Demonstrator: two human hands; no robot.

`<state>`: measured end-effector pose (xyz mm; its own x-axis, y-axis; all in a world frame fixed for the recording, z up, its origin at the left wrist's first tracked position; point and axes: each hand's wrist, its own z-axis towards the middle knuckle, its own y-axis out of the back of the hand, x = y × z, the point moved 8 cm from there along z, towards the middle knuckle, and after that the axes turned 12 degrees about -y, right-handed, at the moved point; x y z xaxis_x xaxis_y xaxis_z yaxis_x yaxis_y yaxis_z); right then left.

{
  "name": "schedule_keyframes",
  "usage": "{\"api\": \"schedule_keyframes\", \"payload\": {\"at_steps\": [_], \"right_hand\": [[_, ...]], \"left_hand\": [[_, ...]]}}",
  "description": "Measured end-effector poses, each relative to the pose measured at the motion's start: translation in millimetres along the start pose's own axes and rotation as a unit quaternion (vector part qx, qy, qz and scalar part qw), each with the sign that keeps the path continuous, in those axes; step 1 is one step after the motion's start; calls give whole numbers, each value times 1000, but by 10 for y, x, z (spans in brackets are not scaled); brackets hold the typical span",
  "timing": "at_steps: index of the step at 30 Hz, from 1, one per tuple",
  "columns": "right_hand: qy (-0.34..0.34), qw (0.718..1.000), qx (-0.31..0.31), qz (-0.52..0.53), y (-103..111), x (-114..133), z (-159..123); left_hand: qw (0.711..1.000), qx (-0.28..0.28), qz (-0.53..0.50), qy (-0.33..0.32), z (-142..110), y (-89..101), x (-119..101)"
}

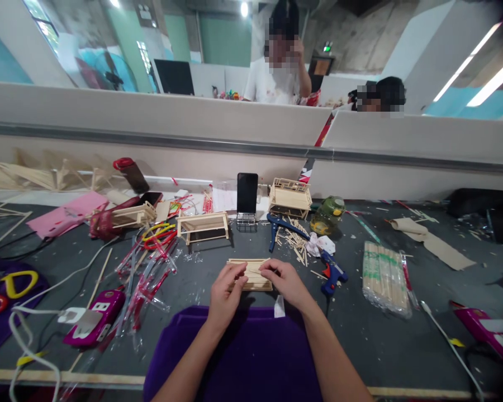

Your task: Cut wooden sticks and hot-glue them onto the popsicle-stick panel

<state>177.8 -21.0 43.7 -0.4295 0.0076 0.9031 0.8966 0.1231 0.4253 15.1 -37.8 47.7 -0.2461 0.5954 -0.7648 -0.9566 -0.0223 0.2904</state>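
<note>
My left hand (228, 285) and my right hand (287, 282) meet over a small panel of pale wooden sticks (257, 283) lying on the dark table. The fingers of both hands are bent into a pinch. Between the fingertips runs a thin pale wooden stick (254, 271), partly covered by the fingers. Just beyond the panel stands a small wooden stick frame (203, 224). A blue glue gun (333, 273) lies to the right of my right hand, near a scatter of short cut sticks (295, 243).
Behind the hands a phone (247, 192) leans on a wire stand, beside a wooden stick model (290, 198). Blue cutters (285, 228) and a green jar (327, 215) are nearby. Bagged sticks (383, 276) lie right; a purple power strip (98, 318) lies left. Two people are beyond the partition (151, 114).
</note>
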Motion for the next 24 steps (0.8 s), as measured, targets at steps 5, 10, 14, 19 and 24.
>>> {"api": "schedule_keyframes", "payload": {"at_steps": [5, 10, 14, 19, 24], "right_hand": [[-2, 1000, -5, 6, -47, 59, -54], [-45, 990, -21, 131, -89, -44, -60], [-81, 972, -33, 216, -117, -129, -79], [-102, 962, -27, 254, -150, -190, -107], [-91, 962, -23, 258, -163, -218, -141]], "left_hand": [[999, -21, -12, 24, -58, 12, 37], [998, -37, -10, 40, -92, 39, 54], [998, -47, -7, 50, -125, 27, 66], [997, -56, -11, 45, -158, 10, 73], [997, -55, -29, 50, -179, -8, 59]]}}
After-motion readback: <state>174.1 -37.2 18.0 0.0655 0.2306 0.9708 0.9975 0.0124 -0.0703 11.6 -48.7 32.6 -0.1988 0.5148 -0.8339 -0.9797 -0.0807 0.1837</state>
